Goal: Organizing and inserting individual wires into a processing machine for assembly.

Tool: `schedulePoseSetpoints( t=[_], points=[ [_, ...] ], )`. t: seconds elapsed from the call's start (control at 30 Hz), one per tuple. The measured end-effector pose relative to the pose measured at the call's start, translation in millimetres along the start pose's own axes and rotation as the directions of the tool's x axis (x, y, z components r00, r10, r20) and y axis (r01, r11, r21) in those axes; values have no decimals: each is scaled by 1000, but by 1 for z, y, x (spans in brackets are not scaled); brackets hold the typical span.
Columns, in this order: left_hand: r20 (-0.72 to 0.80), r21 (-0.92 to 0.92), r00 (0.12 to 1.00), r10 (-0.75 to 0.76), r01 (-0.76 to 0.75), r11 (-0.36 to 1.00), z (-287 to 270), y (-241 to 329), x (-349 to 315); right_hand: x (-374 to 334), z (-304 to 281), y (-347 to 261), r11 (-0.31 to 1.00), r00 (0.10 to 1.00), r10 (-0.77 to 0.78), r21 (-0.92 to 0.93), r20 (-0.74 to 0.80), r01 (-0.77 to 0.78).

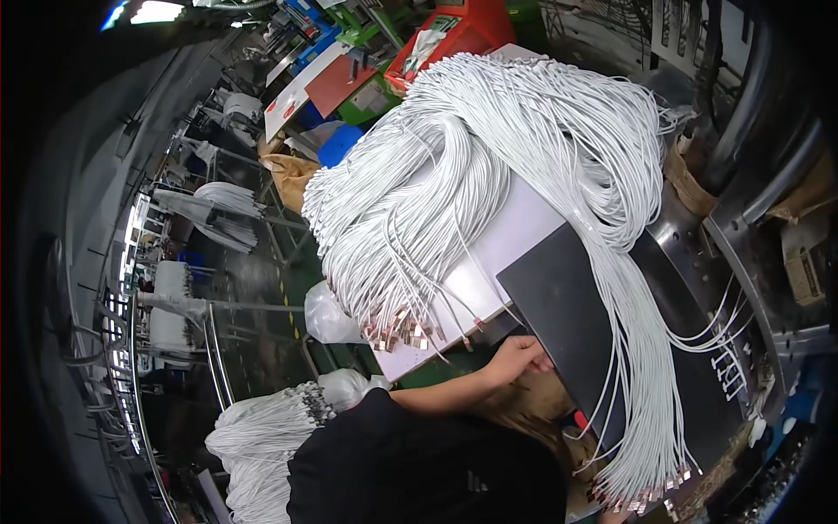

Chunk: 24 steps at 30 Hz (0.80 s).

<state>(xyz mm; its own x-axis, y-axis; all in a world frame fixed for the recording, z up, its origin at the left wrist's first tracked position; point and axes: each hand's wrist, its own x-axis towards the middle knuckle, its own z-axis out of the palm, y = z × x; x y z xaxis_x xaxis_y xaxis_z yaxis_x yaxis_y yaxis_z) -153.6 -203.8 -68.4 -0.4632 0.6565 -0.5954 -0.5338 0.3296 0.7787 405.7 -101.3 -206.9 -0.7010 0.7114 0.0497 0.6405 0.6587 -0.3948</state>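
Observation:
My left hand is closed, its fingers curled in at the near left edge of a black board. Whatever the fingers hold, if anything, is hidden. A long bundle of white cables runs down over the board, its ends with small metal connectors spread at the bottom. At the lower edge, below those ends, a sliver of skin shows, likely part of my right hand; its fingers cannot be seen. Beyond the left hand, a large heap of white cables covers a white tabletop, with coppery connectors at its near end.
A red bin stands behind the heap. Another white cable bundle hangs beside me at the lower left. Metal machine parts line the right side, near a small row of white pieces. Racks with cables stand further left.

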Motion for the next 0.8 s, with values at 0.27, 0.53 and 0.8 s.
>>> schedulePoseSetpoints(
  t=[0.27,0.53,0.8],
  points=[
    [41,32,999,-2,1,999,22,-13,-1,7,-46,-85,814,856,498,416,-138,-407],
    [370,420,722,584,-691,588,88,21,-10,125,-211,-46,371,770,501,707,394,-603],
    [947,203,69,313,-885,-420,279,61,6,308,-237,-93,991,953,-126,3,-274,132]
  ],
)
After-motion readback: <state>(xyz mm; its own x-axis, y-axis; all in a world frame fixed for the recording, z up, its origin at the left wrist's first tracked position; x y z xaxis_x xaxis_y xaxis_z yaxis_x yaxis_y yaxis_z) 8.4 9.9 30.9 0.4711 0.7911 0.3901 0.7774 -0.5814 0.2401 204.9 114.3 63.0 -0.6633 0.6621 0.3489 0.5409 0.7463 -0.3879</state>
